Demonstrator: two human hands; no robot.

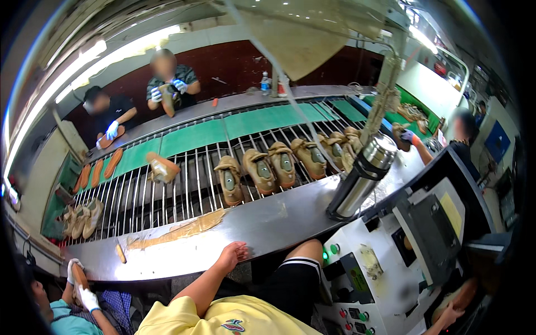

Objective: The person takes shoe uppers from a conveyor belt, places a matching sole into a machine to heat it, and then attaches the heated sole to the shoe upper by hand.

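My left hand [235, 253] hangs above the near edge of the metal table, its fingers loosely stretched out with nothing in them. At the lower right, my right hand [450, 316] grips a tan shoe [463, 294] with an orange-brown sole, beside the white machine [385, 279]. Part of that shoe is in shadow. On the roller conveyor ahead, several tan shoes [259, 172] stand in a row with their openings up. A single shoe [163, 168] lies tipped over to their left. A steel thermos flask [365, 173] stands on the table at the right.
Green mats [192, 137] run along the conveyor, with loose orange soles [113, 163] at its left end. Pale shoes [92, 219] stand nearby. Co-workers with gloved hands [88, 299] work at the near left, far side and right. Torn brown tape [184, 230] covers part of the table [268, 220].
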